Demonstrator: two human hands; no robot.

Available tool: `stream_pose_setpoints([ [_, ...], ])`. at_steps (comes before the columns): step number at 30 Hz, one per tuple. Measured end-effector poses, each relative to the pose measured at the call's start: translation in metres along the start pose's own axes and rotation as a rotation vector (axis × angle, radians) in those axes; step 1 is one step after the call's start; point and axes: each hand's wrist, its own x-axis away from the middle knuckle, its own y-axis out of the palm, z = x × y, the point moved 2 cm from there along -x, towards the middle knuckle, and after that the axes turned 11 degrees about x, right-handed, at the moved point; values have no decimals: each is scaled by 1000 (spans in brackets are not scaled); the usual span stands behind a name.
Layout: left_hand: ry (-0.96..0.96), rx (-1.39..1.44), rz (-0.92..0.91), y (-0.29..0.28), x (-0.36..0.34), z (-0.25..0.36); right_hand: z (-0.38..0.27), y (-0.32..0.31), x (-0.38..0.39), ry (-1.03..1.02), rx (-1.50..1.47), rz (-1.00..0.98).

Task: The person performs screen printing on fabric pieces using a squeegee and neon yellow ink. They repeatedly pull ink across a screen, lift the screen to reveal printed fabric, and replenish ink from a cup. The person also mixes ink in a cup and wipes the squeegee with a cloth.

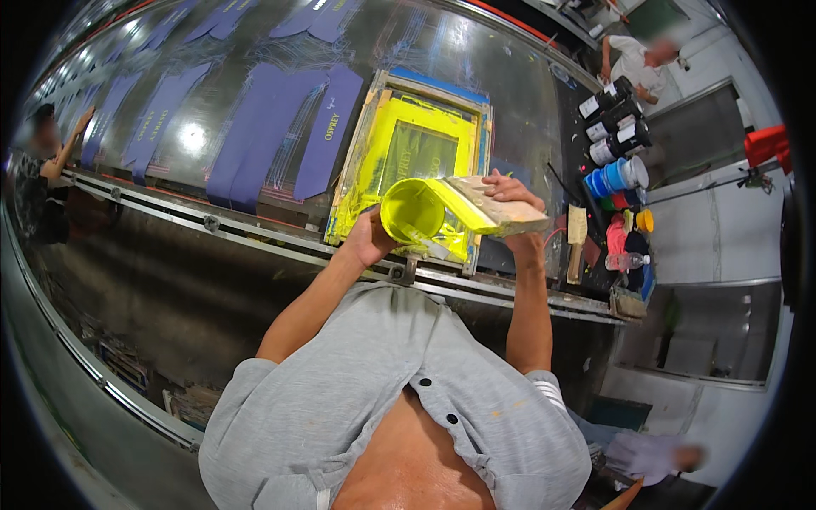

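Observation:
My left hand [371,240] is wrapped round the side of a round tub [393,206] coated with bright yellow ink, its mouth tilted toward me. A whitish strip, too unclear to name, shows at its lower rim. In my right hand [512,194] is a wide wooden squeegee [515,223], its edge coated with yellow ink and close against the tub's rim. Beneath both lies a screen printing frame [360,140] smeared with yellow ink around a darker mesh window [419,153]. The tub and squeegee hide the frame's near part.
Purple fabric pieces [327,132] lie in rows on the long table to the left. On the right stand black containers [614,119], coloured tubs [616,177], a clear bottle [626,261] and a wooden-handled tool [576,242]. A metal rail [280,237] edges the table. Other people are left and right.

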Motion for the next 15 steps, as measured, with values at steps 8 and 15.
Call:
stream_pose_setpoints([
  [8,21,73,-84,26,16,4,-2,19,4,-39,155,118],
  [15,144,-101,52,67,52,-1,9,15,-12,140,250,127],
])
